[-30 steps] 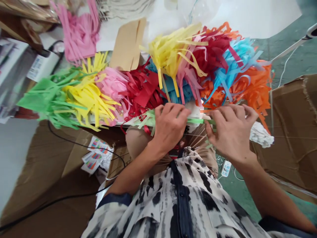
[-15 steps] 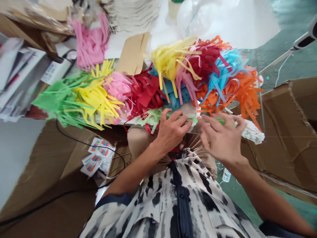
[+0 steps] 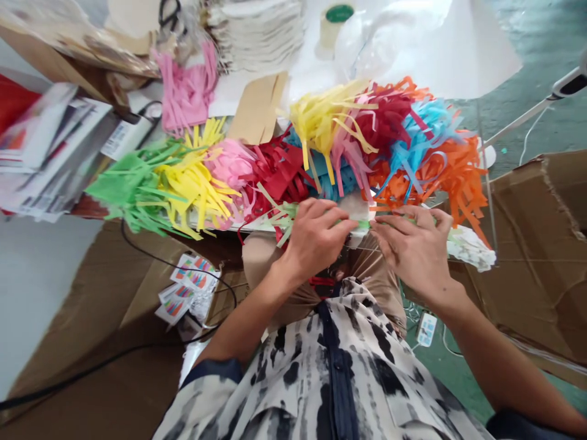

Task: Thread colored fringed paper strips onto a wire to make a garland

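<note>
At the table's front edge, my left hand (image 3: 316, 238) is closed, palm down, on a light green tissue paper tassel (image 3: 285, 219). Its cut strips fan out to the left of that hand. The tassel's middle shows as a thin green band between the two hands. My right hand (image 3: 415, 250) pinches the same band from the right, fingers bent and thumb underneath. What lies under the fingers is hidden. Just behind the hands runs a row of fringed tassels: green (image 3: 132, 183), yellow (image 3: 197, 189), pink (image 3: 232, 164), red (image 3: 279, 168), blue (image 3: 419, 131) and orange (image 3: 463, 171).
Behind the row lie a brown paper piece (image 3: 258, 109), a folded pink tassel (image 3: 189, 95), and a spool with a green top (image 3: 337, 27). Flat packets (image 3: 55, 153) are piled at the left. Cardboard boxes (image 3: 527, 226) flank my knees; a black cable (image 3: 174, 263) hangs at the left.
My hands stay at the green tassel. The right fingers have drawn closer together on the band. The whole view has shifted slightly.
</note>
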The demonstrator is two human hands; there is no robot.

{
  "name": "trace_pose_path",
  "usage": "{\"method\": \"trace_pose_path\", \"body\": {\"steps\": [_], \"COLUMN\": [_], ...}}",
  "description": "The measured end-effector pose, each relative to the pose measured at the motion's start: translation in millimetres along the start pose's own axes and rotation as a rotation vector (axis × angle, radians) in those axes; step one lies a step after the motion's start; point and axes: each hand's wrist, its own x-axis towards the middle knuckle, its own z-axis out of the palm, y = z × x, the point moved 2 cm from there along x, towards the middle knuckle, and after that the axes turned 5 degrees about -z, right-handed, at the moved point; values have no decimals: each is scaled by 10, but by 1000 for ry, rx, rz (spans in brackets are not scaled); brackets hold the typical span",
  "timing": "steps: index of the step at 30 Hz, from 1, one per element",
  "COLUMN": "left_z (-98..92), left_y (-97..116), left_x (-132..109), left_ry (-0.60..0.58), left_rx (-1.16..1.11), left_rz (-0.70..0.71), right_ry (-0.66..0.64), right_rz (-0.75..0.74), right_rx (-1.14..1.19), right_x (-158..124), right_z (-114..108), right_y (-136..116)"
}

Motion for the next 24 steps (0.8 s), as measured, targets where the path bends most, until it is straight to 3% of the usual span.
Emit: {"method": "trace_pose_path", "body": {"steps": [3,6,15,24], "left_z": [235,353,307,380], "left_y": [76,49,-11,-37], "left_x": [111,124,164,166], "left_ry": [-137,-160,-228,-189], "left_rx": [36,65,-6,66], "left_rz": [78,70,56,75], "right_ry": [-13,-13,-5,10], "right_rz": [4,5,-40,-46], "right_rx": [30,41,110,92], "right_x": [25,22,75,86], "right_z": [-14,-11,42,74], "right_y": [32,67,161,206]}}
